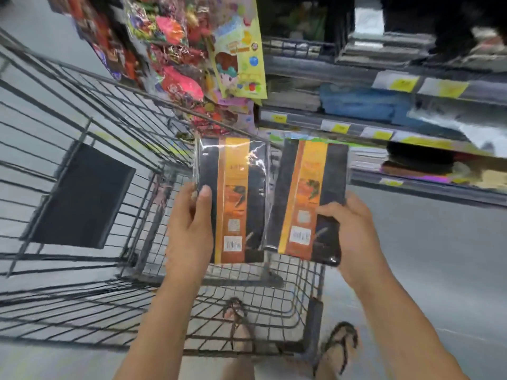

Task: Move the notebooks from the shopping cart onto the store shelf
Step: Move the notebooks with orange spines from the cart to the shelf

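Note:
I hold two black notebooks with orange and yellow paper bands, each in clear plastic wrap, upright above the near end of the wire shopping cart (115, 149). My left hand (190, 226) grips the left notebook (233, 198) by its lower left edge. My right hand (354, 231) grips the right notebook (307, 198) at its lower right corner. The two notebooks nearly touch side by side. Another dark notebook (82, 198) lies flat on the cart's bottom to the left. The store shelf (411, 122) with stacked stationery and yellow price tags runs along the upper right.
Colourful packaged toys (192, 50) hang from the shelf end above the cart's far side. The grey floor (439, 270) spreads to the right of the cart. My sandalled feet (340, 344) stand behind the cart's near end.

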### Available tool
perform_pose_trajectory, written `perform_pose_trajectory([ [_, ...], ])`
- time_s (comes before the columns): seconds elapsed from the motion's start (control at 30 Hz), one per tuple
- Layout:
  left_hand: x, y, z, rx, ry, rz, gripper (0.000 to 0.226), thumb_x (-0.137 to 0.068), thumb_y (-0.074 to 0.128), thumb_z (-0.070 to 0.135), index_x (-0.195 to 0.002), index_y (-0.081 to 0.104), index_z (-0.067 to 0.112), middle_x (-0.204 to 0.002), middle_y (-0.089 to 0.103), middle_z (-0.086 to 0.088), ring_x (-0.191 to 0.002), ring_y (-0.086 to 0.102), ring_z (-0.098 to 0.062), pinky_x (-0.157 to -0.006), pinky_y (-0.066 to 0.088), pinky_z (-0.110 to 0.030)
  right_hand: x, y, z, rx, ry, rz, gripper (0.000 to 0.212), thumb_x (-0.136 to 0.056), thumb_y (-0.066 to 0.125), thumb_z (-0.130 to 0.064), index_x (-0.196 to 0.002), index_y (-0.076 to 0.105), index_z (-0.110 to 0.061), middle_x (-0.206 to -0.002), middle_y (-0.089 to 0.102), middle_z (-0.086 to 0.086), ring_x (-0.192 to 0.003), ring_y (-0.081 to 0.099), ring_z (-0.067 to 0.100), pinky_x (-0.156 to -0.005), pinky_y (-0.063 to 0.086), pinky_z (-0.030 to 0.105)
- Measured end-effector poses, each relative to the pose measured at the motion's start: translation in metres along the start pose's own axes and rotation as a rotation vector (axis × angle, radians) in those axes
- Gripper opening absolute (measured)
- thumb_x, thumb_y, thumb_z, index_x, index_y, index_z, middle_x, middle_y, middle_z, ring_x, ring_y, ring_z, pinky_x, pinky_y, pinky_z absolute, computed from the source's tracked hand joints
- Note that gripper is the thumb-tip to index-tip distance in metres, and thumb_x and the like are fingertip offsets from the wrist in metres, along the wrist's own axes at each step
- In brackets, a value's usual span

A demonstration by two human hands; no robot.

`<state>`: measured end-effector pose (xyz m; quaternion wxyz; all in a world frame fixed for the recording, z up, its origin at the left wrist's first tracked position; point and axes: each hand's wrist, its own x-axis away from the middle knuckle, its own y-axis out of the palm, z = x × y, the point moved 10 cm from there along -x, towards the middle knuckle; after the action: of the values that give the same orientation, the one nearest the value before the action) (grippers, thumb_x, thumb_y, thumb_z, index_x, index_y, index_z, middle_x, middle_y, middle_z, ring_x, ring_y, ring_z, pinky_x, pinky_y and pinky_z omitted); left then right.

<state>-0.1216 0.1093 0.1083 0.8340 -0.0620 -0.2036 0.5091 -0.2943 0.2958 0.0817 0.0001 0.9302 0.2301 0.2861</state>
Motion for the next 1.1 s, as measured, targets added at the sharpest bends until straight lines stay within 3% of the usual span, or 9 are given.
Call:
perform_pose_trajectory([
  [0.07,0.021,0.022,0.021,0.041,0.037,0.019,0.020,-0.101,0.042,0.035,-0.112,0.058,0.030,-0.083,0.068,0.000,-0.072,0.064,-0.011,-0.068,0.055,-0.034,0.001,-0.042,-0.014,-0.049,0.001,-0.011,0.026,-0.083,0.046,0.012,-0.087,0.056,-0.011,-0.058,0.066,-0.005,-0.046,0.061,0.011,-0.042,0.049,0.019],
  [0.17,0.054,0.066,0.041,0.122,0.040,0.021,0.021,-0.101,0.045,0.029,-0.112,0.053,0.044,-0.074,0.067,0.028,-0.066,0.063,0.009,-0.062,0.053,-0.015,0.004,-0.107,-0.036,-0.040,-0.038,-0.017,0.037,-0.083,0.046,0.015,-0.099,0.060,-0.016,-0.077,0.071,-0.001,-0.059,0.066,0.015,-0.052,0.055,0.026],
  [0.27,0.083,0.114,0.049,0.220,-0.008,0.038,0.027,-0.097,0.053,0.026,-0.111,0.055,0.049,-0.075,0.066,0.013,-0.067,0.062,0.000,-0.071,0.055,-0.030,0.003,-0.176,-0.058,0.026,-0.103,0.030,0.041,-0.084,0.052,0.015,-0.111,0.058,-0.016,-0.096,0.073,0.002,-0.076,0.069,0.019,-0.062,0.059,0.028],
  [0.37,0.107,0.167,0.051,0.322,-0.072,0.023,0.036,-0.093,0.059,0.014,-0.117,0.060,0.042,-0.090,0.069,-0.009,-0.073,0.065,-0.014,-0.071,0.054,-0.040,0.002,-0.243,-0.075,0.068,-0.128,0.102,0.039,-0.083,0.060,0.011,-0.108,0.056,-0.019,-0.087,0.076,-0.006,-0.071,0.072,0.013,-0.057,0.053,0.025],
  [0.57,0.129,0.261,0.064,0.340,-0.073,-0.109,0.053,-0.090,0.059,-0.001,-0.131,0.053,0.032,-0.105,0.073,0.004,-0.090,0.071,-0.014,-0.075,0.056,-0.030,-0.014,-0.343,-0.097,0.116,-0.180,0.261,0.046,-0.082,0.068,0.002,-0.119,0.046,-0.017,-0.068,0.074,-0.014,-0.061,0.070,0.005,-0.059,0.052,0.027],
  [0.73,0.130,0.329,0.090,0.294,-0.012,-0.258,0.051,-0.090,0.056,-0.006,-0.124,0.049,0.030,-0.069,0.065,0.038,-0.069,0.062,0.018,-0.053,0.042,0.000,-0.043,-0.394,-0.100,-0.004,-0.161,0.397,0.031,-0.086,0.067,-0.010,-0.116,0.058,-0.013,-0.079,0.076,-0.003,-0.072,0.071,0.015,-0.069,0.054,0.034],
  [0.9,0.109,0.381,0.090,0.279,-0.084,-0.304,0.058,-0.090,0.057,-0.007,-0.134,0.049,0.029,-0.084,0.070,0.004,-0.061,0.066,0.006,-0.049,0.045,-0.005,-0.078,-0.419,-0.111,-0.081,-0.128,0.455,0.018,-0.091,0.061,-0.016,-0.108,0.066,-0.023,-0.087,0.073,-0.003,-0.076,0.071,0.011,-0.066,0.053,0.032],
  [1.0,0.092,0.412,0.090,0.293,-0.130,-0.333,0.061,-0.089,0.056,-0.008,-0.139,0.047,0.027,-0.091,0.074,0.001,-0.067,0.070,-0.001,-0.053,0.049,-0.011,-0.102,-0.434,-0.121,-0.132,-0.119,0.490,0.015,-0.092,0.060,-0.016,-0.100,0.067,-0.026,-0.074,0.073,-0.011,-0.066,0.069,0.005,-0.069,0.055,0.033],
  [1.1,0.077,0.441,0.091,0.280,-0.160,-0.349,0.061,-0.089,0.057,-0.006,-0.137,0.050,0.030,-0.079,0.076,0.005,-0.069,0.072,-0.006,-0.053,0.052,-0.015,-0.131,-0.447,-0.128,-0.178,-0.096,0.520,0.028,-0.091,0.062,-0.015,-0.118,0.061,-0.018,-0.087,0.072,-0.004,-0.073,0.069,0.011,-0.072,0.056,0.036],
])
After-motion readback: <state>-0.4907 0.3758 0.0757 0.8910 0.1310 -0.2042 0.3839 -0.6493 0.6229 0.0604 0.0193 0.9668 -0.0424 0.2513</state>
